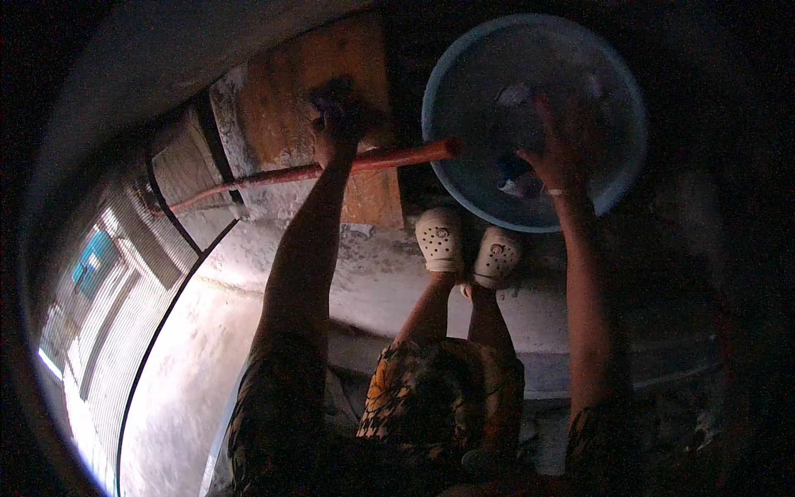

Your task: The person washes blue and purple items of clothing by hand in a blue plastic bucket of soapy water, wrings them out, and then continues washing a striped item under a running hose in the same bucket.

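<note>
My left hand (335,137) is closed on a dark, bunched-up cloth (331,99) over an orange-brown board (281,108); shadow hides most of the cloth. Beneath my left forearm runs a long red-orange pipe (389,157), its near end reaching toward the basin. At the right, my right hand (567,153) reaches into a round blue basin (631,178) with its fingers spread. Inside the basin, pale and dark pieces (522,184), possibly cloth, lie beside that hand. It is too dim to tell whether the fingers touch them.
My feet in cream clogs (439,238) stand on grey concrete (373,282) just short of the basin. At the far left, bright light falls by a ribbed wall (137,323) and a dark curved line (170,302). The right side is in deep shadow.
</note>
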A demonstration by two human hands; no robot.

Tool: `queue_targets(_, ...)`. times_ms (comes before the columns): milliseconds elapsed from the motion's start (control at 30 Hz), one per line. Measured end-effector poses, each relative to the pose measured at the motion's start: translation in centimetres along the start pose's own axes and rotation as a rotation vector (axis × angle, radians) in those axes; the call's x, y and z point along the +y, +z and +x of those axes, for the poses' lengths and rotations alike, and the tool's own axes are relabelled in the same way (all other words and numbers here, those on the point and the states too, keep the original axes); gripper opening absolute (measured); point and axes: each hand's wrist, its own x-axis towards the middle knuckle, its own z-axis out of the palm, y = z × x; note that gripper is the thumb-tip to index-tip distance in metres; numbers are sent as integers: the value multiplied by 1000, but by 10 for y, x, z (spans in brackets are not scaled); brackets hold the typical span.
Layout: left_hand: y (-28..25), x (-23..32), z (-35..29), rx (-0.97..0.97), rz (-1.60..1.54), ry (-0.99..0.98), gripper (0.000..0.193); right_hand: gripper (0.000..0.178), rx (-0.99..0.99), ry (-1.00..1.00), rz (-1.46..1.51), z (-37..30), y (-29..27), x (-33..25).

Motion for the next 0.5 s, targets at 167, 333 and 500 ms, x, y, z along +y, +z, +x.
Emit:
queue_targets(167,-134,4,59,-390,-875,-240,60,62,-106,124,-240,28,86,68)
queue_targets(333,-186,2,40,-395,-837,51,55,64,-252,434,1144,-12,40,66)
queue_targets(500,-269,56,-38,110,-1021,283,58,65,34,560,1155,-97,-114,1)
